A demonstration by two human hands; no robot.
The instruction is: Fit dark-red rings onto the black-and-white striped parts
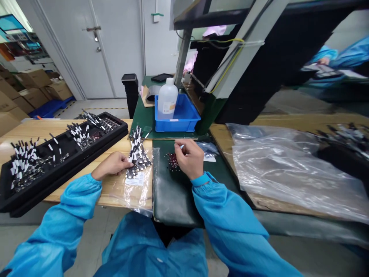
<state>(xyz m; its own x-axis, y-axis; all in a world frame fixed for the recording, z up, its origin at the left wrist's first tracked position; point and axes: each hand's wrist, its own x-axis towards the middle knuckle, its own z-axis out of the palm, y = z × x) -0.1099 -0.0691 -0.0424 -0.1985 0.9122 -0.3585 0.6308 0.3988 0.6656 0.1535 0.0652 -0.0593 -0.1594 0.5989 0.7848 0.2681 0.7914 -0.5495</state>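
Note:
My left hand (113,164) rests on the wooden bench, its fingertips pinched on the edge of a pile of small black parts with white tabs (137,154) that lies on a clear plastic bag (138,192). My right hand (188,157) hovers over a dark green mat (173,196), fingers curled round a thin white stick-like item. Its fingertips are right beside a small cluster of tiny dark red parts (173,161) on the mat.
A long black tray (63,161) of similar tabbed parts lies at left. A blue bin (184,115) with a white bottle (167,98) stands behind. Crumpled clear plastic sheeting (288,165) covers the bench at right. Cardboard boxes (34,88) stand far left.

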